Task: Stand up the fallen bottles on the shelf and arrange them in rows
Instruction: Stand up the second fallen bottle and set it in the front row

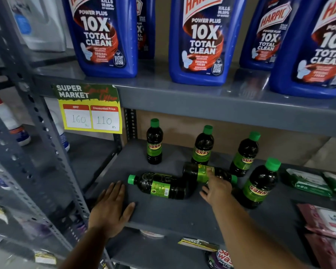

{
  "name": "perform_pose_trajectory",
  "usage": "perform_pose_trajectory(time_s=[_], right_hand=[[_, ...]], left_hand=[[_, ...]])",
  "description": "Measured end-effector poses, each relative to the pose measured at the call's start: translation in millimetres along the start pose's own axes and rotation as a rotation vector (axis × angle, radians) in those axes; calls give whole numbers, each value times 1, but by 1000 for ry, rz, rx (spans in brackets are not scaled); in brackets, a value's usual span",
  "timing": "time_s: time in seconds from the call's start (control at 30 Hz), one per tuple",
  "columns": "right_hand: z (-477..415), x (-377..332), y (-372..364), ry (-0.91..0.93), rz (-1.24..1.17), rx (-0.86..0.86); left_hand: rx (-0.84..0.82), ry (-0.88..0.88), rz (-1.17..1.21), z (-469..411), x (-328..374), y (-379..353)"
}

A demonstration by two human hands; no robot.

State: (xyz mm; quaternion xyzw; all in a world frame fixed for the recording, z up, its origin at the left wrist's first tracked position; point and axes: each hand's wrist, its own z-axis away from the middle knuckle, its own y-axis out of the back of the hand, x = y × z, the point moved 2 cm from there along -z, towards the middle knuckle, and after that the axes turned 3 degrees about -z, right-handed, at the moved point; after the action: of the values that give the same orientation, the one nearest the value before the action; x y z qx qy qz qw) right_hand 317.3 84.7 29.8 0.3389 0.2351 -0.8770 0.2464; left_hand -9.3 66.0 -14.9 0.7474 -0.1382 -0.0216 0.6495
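The right hand (217, 188), fingers spread, touches the rear fallen bottle (208, 172), which lies crosswise, cap pointing right. The left hand (111, 206) rests flat and open, left of the front fallen bottle (159, 185).

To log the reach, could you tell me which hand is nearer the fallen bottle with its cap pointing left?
Left. The left hand rests beside the bottle's cap; the right hand is past its base.

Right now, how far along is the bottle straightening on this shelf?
Four bottles stand upright, the nearest at the right. In hand: the right hand is open, fingers reaching onto the farther fallen bottle. The left hand rests flat on the shelf. Left: both fallen bottles, including the nearer, then rows.
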Motion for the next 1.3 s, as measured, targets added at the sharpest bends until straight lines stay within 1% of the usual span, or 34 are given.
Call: perform_pose_trajectory(time_s=[0.17, 0.27, 0.37, 0.47, 0.53, 0.6, 0.63, 0.7, 0.77, 0.83, 0.97, 1.03, 1.1, 1.17, 1.27, 1.3], right_hand=[[4, 2, 2, 10, -65, 3], [6, 9, 3, 63, -157, 27], [10, 17, 8, 202, -263, 87], [12, 22, 14, 363, -257, 98], [14, 19, 16, 484, -206, 91], [19, 10, 17, 651, -110, 49], [21, 5, 18, 741, -31, 15], [20, -6, 20, 883, 212, -68], [16, -12, 24, 952, 456, -164], [10, -15, 31, 947, 553, -232], [-2, -23, 39, 881, 590, -277], [-7, -24, 38, 823, 640, -366], [-11, -21, 38, 809, 688, -432], [-9, -19, 37, 842, 719, -431], [-2, -21, 36, 928, 743, -381], [-1, -20, 37, 929, 763, -388]], left_hand=[[3, -8, -19, 1, 0, 1], [-7, -4, -12, 0, -1, 0], [-9, -6, -12, 0, -2, 0], [-18, -16, -21, 0, -2, 0], [-24, -15, -25, 0, -3, 0], [-22, -12, -22, -1, -3, 0], [-20, -13, -19, -1, -3, 0], [-20, -13, -8, 0, -3, -1], [-21, -10, 4, 0, -3, -1], [-20, -12, 6, 0, -3, -1], [-24, -11, 4, 1, -2, 0], [-20, -9, 1, 1, -2, 0], [-21, -7, 0, 1, -2, 0], [-17, -6, 0, 1, -1, 1], [-15, -13, -1, 0, -1, 0], [-17, -13, -5, 0, -1, 0]])
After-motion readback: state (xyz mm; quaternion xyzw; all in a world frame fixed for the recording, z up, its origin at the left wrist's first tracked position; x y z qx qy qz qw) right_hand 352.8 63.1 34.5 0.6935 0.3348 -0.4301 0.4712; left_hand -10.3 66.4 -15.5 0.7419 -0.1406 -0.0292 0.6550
